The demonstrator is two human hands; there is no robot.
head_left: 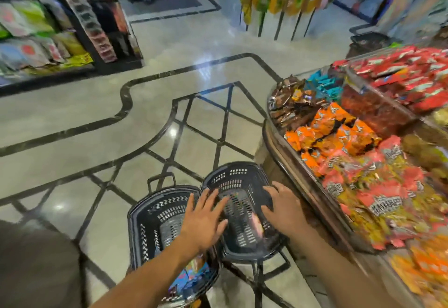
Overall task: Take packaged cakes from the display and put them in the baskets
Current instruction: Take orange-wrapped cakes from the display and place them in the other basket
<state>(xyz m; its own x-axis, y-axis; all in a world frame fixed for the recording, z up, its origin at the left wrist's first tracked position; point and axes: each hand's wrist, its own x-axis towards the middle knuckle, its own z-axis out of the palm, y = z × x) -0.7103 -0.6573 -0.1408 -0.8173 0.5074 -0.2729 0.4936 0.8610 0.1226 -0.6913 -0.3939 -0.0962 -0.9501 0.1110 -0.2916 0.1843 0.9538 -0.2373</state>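
Both hands hang over the baskets with fingers spread and nothing in them: the left hand [203, 220] is above the seam where the two baskets meet, and the right hand [283, 207] is above the right rim of the right basket [238, 174].

Two black plastic baskets stand side by side on the tiled floor [97, 104], touching or nearly so. The left basket [155, 213] holds at least one colourful packet [191, 276] at its near end, partly hidden by the left forearm. In the right basket a pinkish packet [257, 225] shows as a blur, so I cannot tell whether it lies on the bottom or is in the air.

To the right is the display table [298, 172] with packaged cakes heaped in groups (too many and too blurred to count singly): brown packets [288, 104] at the far end, teal packets [324, 84] behind them, orange packets [334, 130] nearer, then pink-and-yellow packets [378, 196], with red packets [412, 72] on a raised tier. A third dark basket [368, 40] sits beyond the table. Shelves [48, 29] of bagged goods stand at the left.
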